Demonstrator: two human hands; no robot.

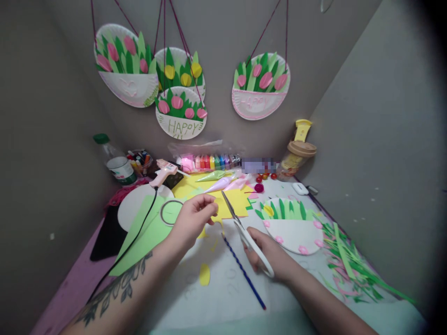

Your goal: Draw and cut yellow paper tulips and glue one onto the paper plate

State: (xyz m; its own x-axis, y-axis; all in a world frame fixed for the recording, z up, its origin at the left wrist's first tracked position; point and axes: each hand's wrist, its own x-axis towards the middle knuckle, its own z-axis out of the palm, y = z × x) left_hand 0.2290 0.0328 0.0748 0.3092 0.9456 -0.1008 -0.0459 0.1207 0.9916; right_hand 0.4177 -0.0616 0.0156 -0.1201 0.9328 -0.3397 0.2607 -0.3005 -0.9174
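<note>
My left hand (193, 216) pinches a small piece of yellow paper (218, 204) between thumb and fingers, above the middle of the table. Close by on the right, my right hand (268, 256) grips white-handled scissors (252, 243), their blades pointing up and away beside the yellow piece. Beneath the hands, a dark blue twisted pencil (245, 272) lies slanted on the white table cover. A yellow paper petal shape (204, 274) rests left of the pencil. Behind the hands are larger yellow paper sheets (239, 202).
Paper-plate flower basket (293, 235) lies at right, beside green and pink paper scraps (349, 270). Green paper (139, 237), a tape roll (162, 215) and a corded glue gun (165, 173) occupy the left. A bottle (117, 160) and lidded cup (296, 158) stand behind. Plate baskets (260, 104) hang on the wall.
</note>
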